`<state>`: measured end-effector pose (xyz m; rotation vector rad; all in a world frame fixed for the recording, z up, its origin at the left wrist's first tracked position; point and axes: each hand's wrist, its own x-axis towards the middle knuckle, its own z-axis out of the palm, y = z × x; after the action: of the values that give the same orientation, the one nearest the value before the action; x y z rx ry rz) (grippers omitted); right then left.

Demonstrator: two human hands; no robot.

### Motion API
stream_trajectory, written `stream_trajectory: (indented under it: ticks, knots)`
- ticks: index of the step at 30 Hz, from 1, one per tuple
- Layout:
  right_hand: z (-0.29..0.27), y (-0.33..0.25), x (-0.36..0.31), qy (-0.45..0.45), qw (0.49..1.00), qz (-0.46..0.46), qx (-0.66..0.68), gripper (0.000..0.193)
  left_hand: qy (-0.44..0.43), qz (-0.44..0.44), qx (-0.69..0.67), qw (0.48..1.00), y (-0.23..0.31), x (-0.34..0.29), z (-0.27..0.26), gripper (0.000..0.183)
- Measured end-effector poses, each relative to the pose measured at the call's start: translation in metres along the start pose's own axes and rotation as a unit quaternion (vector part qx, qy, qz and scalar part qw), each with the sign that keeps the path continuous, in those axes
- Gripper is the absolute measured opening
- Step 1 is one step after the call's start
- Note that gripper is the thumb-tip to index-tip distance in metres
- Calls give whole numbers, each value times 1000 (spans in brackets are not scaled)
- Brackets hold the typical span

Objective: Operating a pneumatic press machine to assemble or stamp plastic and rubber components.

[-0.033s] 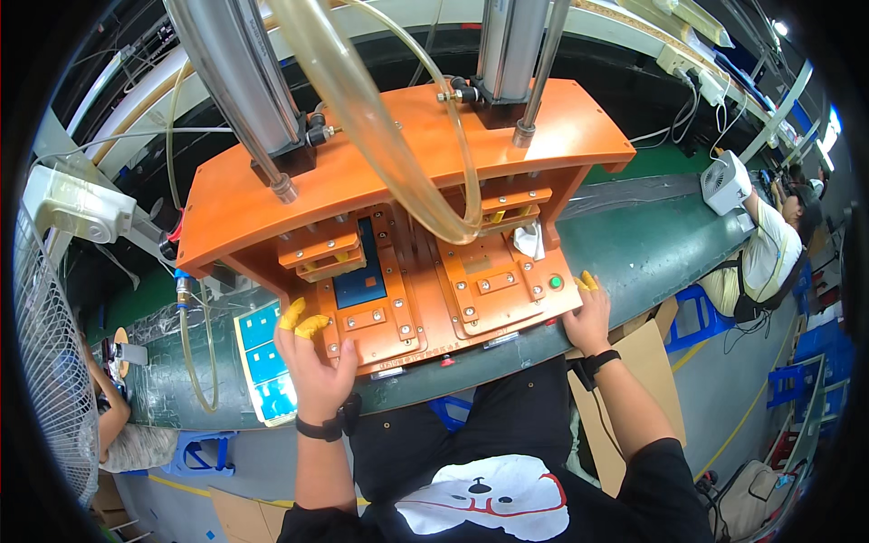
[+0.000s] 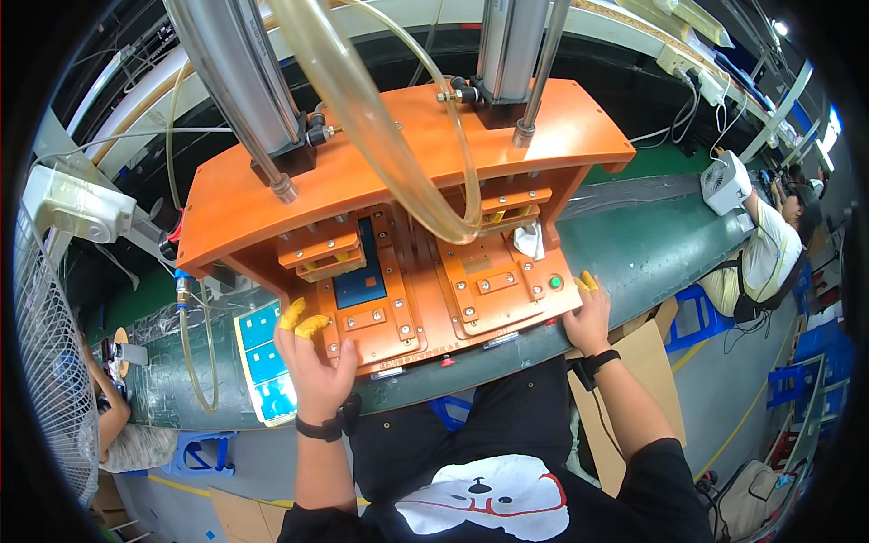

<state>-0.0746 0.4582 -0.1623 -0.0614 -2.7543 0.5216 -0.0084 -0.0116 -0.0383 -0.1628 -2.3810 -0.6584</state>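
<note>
An orange two-station press [image 2: 407, 127] stands before me on the bench. My left hand [image 2: 312, 366] is at its left front corner, fingers stretched and thumb apart, holding nothing; yellow finger cots cover two fingertips. At the right front corner, beside a green button [image 2: 556, 282], my right hand [image 2: 590, 317] rests against the base's side with fingers extended, also in yellow cots. What its fingertips touch is hidden. A dark blue flat panel [image 2: 360, 288] lies in the left fixture, partly under the raised press head [image 2: 321, 249]. A white crumpled piece [image 2: 529, 241] sits by the right fixture [image 2: 489, 281].
Left of the press lies a card with bright blue panels [image 2: 264, 348] on the green bench [image 2: 647, 240]. A thick clear hose [image 2: 362, 109] hangs in front of the press. A small white fan [image 2: 726, 181] and a co-worker [image 2: 769, 240] are at the right; a mesh fan guard [image 2: 54, 362] is left.
</note>
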Motion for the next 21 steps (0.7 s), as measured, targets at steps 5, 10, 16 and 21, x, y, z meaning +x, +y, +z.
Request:
stream_trajectory:
  ticks: [5,10,16,21]
  knots:
    - [1,0,0,-4,1000,2,0,53,-8,-6,-10,1000,0,2,-1,41]
    - [0,-1,0,-1,1000,2,1,52,-16,2,7,1000,0,5,-2,41]
    - [-2,-8,1,0,1000,-6,10,50,46,-120,-286,950,-12,-10,-1,40]
    - [-1,3,-1,-3,1000,-1,-7,49,52,-160,-396,903,-35,-17,-7,35]
